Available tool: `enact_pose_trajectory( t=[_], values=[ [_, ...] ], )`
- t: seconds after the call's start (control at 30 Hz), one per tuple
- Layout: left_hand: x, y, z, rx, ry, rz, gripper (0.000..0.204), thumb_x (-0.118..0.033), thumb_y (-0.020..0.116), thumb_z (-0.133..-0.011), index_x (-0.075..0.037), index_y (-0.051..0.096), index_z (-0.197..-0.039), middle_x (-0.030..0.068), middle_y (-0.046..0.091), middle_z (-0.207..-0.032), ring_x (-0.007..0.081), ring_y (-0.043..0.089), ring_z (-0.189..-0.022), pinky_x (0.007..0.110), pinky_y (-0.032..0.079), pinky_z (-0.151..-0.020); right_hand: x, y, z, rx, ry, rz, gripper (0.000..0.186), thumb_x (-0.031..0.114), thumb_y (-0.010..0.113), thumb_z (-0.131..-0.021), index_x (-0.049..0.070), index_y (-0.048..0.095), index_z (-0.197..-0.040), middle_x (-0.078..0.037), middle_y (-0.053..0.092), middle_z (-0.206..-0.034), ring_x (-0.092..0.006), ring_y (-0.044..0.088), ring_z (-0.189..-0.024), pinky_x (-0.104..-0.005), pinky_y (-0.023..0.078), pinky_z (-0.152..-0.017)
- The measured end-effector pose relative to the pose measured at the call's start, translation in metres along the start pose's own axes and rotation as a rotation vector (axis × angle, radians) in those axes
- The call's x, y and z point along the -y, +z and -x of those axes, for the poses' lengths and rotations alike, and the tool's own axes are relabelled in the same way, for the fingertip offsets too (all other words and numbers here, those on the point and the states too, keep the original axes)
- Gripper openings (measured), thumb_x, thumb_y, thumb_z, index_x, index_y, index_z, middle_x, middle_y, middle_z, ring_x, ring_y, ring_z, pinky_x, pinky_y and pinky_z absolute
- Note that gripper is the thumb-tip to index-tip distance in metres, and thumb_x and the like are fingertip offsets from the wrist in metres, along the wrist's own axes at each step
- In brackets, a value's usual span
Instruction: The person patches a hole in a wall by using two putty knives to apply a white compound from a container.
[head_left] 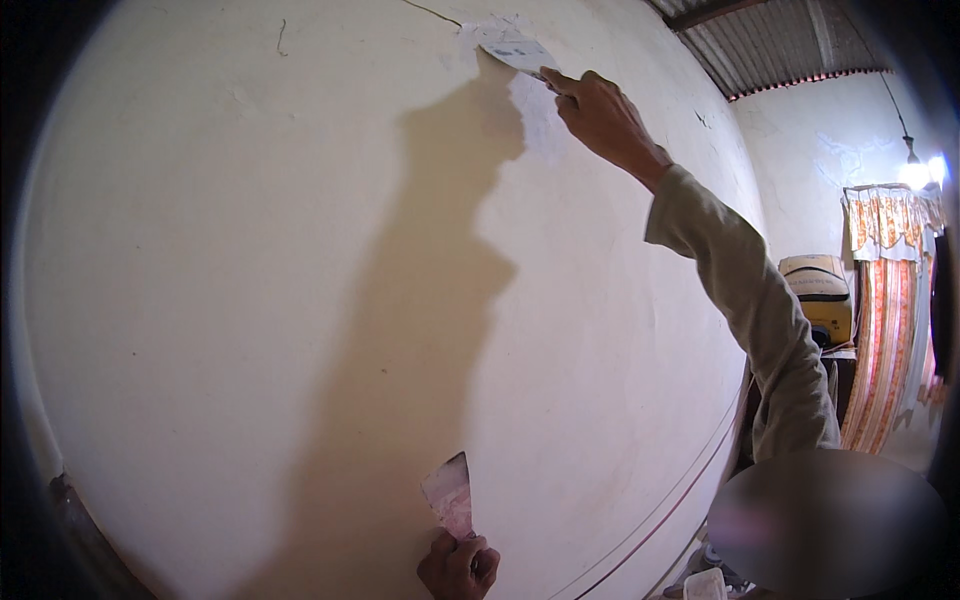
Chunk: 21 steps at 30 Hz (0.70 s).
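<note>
High on the cream wall (250,300), my right hand (605,120) grips a wide putty knife (515,55), its blade laid against a pale patch of filler (540,130) beside a thin dark crack (430,15). My sleeved arm reaches up to it from the right. At the lower middle, my left hand (458,565) is closed on the handle of a narrower putty knife (448,490), held blade up with pale residue on it. A long shadow falls down the wall below my right hand.
A corrugated roof (780,35) is above right. A hanging lit bulb (913,172), patterned curtains (880,340) and a yellow-and-beige object (815,295) stand along the right. Cables (650,515) run low on the wall, near a white container (705,585). A blurred area covers the lower right.
</note>
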<state>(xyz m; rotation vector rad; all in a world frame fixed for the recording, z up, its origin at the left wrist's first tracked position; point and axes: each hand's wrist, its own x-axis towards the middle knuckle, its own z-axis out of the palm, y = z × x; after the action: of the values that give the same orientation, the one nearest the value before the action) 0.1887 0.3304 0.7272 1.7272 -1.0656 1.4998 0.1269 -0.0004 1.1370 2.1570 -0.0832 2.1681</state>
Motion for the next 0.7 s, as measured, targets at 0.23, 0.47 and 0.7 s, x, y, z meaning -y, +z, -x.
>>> enact_pose_trajectory(
  t=[0.23,0.47,0.7],
  values=[
    [0.007,0.01,0.008,-0.035,0.005,0.019,0.032,0.0,0.071,-0.066,-0.013,0.063,-0.095,0.0083,0.057,-0.074,0.0231,0.053,-0.053,0.033,0.044,-0.044,-0.015,-0.004,-0.008,-0.031,-0.004,-0.081,0.04,0.014,0.049,-0.087,0.006,0.065,-0.122,-0.023,0.068,-0.084,-0.0369,0.067,-0.079,-0.046,0.052,-0.075],
    [0.005,0.008,0.001,-0.025,0.017,-0.008,0.03,-0.001,0.07,-0.067,-0.013,0.063,-0.093,0.0091,0.058,-0.075,0.0255,0.058,-0.057,0.036,0.048,-0.047,-0.004,0.011,-0.033,-0.076,-0.019,-0.146,0.04,0.017,0.049,-0.091,0.005,0.062,-0.127,-0.013,0.054,-0.059,-0.0163,0.047,-0.05,-0.0342,0.043,-0.056],
    [0.008,0.006,0.005,0.067,-0.048,-0.028,0.031,-0.002,0.071,-0.066,-0.013,0.064,-0.094,0.0078,0.056,-0.07,0.0253,0.056,-0.055,0.036,0.046,-0.045,-0.007,-0.017,-0.002,0.048,-0.086,0.016,0.04,0.015,0.047,-0.087,0.016,0.067,-0.122,-0.018,0.069,-0.092,-0.0337,0.067,-0.08,-0.045,0.053,-0.076]
  ],
)
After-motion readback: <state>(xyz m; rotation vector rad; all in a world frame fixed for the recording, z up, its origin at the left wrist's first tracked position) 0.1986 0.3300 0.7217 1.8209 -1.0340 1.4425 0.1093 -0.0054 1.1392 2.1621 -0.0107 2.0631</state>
